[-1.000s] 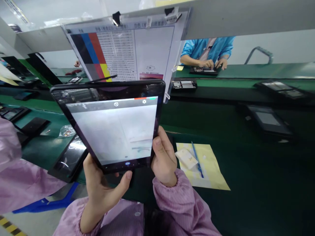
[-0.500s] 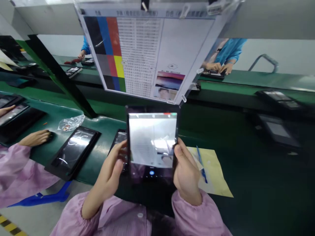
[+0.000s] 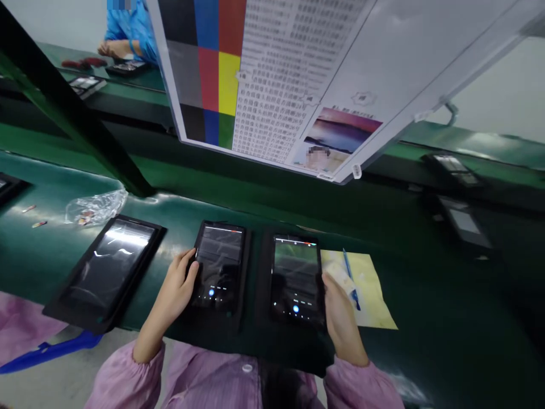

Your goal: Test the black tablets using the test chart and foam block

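Two black tablets lie side by side before me, their lit screens showing a camera view. My left hand (image 3: 175, 284) is at the left edge of the left tablet (image 3: 219, 267), thumb and fingers closed on that edge. At the right edge of the right tablet (image 3: 296, 272), my right hand (image 3: 343, 318) grips the side, its fingers partly hidden. The right tablet rests on or just above a dark base; I cannot tell which. A third tablet (image 3: 114, 261), its screen dark and glossy, lies in a black tray to the left.
Beneath a blue pen (image 3: 351, 278) is yellow paper (image 3: 377, 295), beside my right hand. A printed test chart (image 3: 272, 113) hangs ahead. A clear plastic bag (image 3: 100, 207) lies on the green bench (image 3: 51, 238). Further devices (image 3: 464, 221) are at right. A person in blue (image 3: 131, 34) sits opposite.
The tablet held up between both hands has come down to the bench at right. My left hand has let go of it and moved to the left tablet. The view has tilted and shifted.
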{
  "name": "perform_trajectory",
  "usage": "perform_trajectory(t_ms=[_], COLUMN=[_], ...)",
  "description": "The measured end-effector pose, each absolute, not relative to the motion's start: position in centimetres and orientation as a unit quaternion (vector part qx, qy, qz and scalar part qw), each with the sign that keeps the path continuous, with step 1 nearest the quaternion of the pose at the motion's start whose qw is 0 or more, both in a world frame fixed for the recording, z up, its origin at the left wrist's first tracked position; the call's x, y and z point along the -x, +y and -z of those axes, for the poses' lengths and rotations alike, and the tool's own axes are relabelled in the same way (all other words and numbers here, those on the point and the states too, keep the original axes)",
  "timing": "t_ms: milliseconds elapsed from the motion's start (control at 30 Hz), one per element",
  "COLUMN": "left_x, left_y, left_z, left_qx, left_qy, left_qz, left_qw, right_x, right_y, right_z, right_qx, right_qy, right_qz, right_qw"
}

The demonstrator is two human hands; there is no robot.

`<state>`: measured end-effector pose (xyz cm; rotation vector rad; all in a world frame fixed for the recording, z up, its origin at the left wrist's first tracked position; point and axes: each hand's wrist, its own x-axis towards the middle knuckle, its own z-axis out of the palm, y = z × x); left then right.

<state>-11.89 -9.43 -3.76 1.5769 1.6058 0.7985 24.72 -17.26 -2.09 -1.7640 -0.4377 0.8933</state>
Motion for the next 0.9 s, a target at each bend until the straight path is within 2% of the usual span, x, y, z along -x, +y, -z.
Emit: perform_trajectory(t_ms=[133,300,400,567,667,800,900], left_x=[12.2,11.7,11.2,11.4,11.7,10.9,9.4], left_y=[-10.0,-10.7,-11.2,-10.3,-9.3,-9.3,-9.5], left_z=[4.4,4.5,4.5,4.4,3.9,2.3,1.3], left_qx=[-0.613,-0.601,-0.592,-0.558,-0.512,-0.439,-0.405], left_qy=[0.626,0.635,0.643,0.654,0.663,0.648,0.617], left_qz=[-0.299,-0.299,-0.297,-0.315,-0.341,-0.369,-0.404], left_qw=[0.378,0.382,0.385,0.402,0.425,0.501,0.541], right_x=[-21.5,-13.5,-10.5,-9.8,-9.9,-10.2,-10.9], right_y=[-16.9,-15.6,-14.8,-14.9,-15.3,-15.4,-14.7], right_z=[-0.7,-1.5,-0.8,-0.2,0.4,1.4,2.1], right_qx=[0.747,0.605,0.597,0.609,0.598,0.574,0.597], right_qy=[-0.249,-0.435,-0.505,-0.495,-0.475,-0.427,-0.369], right_qz=[-0.368,-0.553,-0.521,-0.522,-0.539,-0.574,-0.6], right_qw=[0.495,0.373,0.343,0.333,0.355,0.398,0.384])
